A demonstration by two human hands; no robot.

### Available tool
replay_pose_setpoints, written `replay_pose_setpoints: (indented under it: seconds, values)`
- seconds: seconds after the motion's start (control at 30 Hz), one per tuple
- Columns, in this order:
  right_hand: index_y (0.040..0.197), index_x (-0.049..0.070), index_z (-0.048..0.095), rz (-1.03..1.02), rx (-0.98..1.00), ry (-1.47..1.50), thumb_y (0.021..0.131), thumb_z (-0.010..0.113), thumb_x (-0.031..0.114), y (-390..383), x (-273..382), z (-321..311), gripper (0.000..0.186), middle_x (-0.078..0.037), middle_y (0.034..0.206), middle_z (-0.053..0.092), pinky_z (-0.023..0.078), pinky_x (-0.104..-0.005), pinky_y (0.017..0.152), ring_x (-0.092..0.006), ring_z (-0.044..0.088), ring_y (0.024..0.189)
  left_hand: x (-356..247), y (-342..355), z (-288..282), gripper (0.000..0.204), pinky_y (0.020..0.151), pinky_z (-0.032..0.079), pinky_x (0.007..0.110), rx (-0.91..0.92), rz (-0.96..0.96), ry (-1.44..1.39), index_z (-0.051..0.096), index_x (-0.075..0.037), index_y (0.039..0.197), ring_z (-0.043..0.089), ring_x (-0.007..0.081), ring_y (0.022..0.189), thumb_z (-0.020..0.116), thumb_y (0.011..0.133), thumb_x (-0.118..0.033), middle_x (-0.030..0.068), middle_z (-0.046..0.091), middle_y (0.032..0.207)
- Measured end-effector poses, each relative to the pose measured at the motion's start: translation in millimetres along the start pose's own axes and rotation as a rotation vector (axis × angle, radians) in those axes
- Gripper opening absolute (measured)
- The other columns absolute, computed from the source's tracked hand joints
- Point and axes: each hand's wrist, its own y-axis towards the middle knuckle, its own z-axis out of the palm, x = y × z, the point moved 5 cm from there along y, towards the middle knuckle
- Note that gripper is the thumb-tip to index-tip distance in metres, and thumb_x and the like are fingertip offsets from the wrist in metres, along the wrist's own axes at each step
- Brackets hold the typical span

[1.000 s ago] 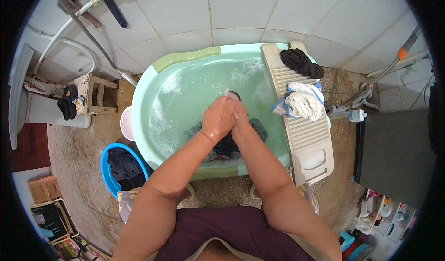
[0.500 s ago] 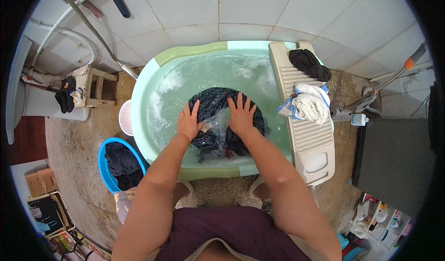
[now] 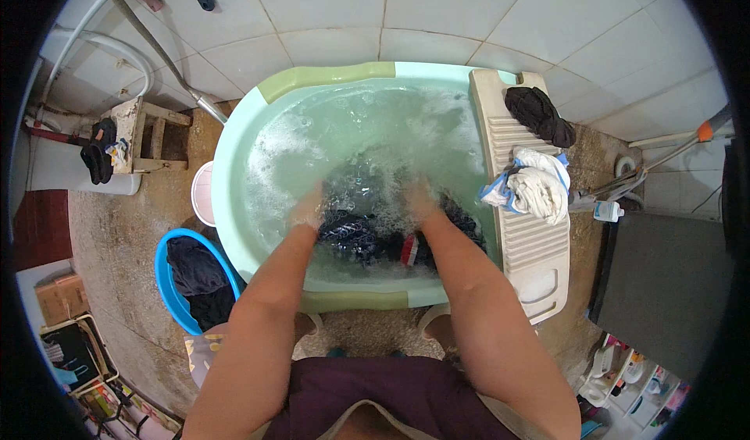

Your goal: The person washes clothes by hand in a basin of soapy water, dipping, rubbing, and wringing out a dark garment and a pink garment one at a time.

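Note:
A soaked dark garment (image 3: 349, 231) lies mostly under cloudy, sudsy water in a pale green tub (image 3: 232, 190). A red and white patch (image 3: 408, 249) shows on its near side. My left hand (image 3: 309, 207) is sunk in the water at the garment's left side. Opposite it, my right hand (image 3: 421, 200) is under the surface by the garment's right part. Water and foam blur the fingers of both hands, so their grip cannot be made out.
A ridged washboard (image 3: 533, 241) spans the tub's right end, bearing a black cloth (image 3: 539, 116) and a white cloth with blue edging (image 3: 537, 186). At left stand a blue basin (image 3: 166, 280) of dark clothes, a pink basin (image 3: 202, 195) and a wooden stool (image 3: 148, 163).
Both hands have gone from the garment's top down into the water. The garment has sunk and spread, and its red and white patch shows more.

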Motion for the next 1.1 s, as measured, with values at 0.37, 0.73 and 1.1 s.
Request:
replay_pose_setpoints:
  seconds: [0.37,0.73,1.1]
  values:
    - [0.126,0.001,0.041,0.745,0.253,2.382,0.075,0.049,0.067,-26,27,-112,0.084,-0.023,0.103,0.058,0.043,-0.0507,0.085,-0.0335,0.056,0.101,-95,-48,-135,0.046,0.074,0.051,0.034,0.437,-0.008,-1.359,0.047,0.001,0.114,0.059,0.0228,0.089,0.065,0.074,-0.015,0.0112,0.059,0.1]
    - [0.078,0.004,0.061,0.659,0.285,2.584,0.071,0.064,0.016,-39,14,-142,0.014,-0.009,0.067,0.06,0.049,-0.0343,0.048,-0.0221,0.057,0.051,-137,-165,-117,0.027,0.075,0.043,0.029,1.005,0.653,0.12,0.056,-0.001,0.097,0.052,0.0097,0.08,0.061,0.082,-0.022,0.0033,0.059,0.087]
    - [0.098,-0.003,0.054,-0.227,-0.305,2.617,0.061,0.057,0.001,-128,-1,-349,0.037,-0.01,0.086,0.059,0.051,-0.0311,0.064,-0.0194,0.059,0.073,-121,-81,-141,0.066,0.1,0.035,0.035,0.328,0.716,-0.435,0.046,-0.008,0.126,0.045,0.0234,0.116,0.075,0.068,-0.02,0.0104,0.049,0.126]
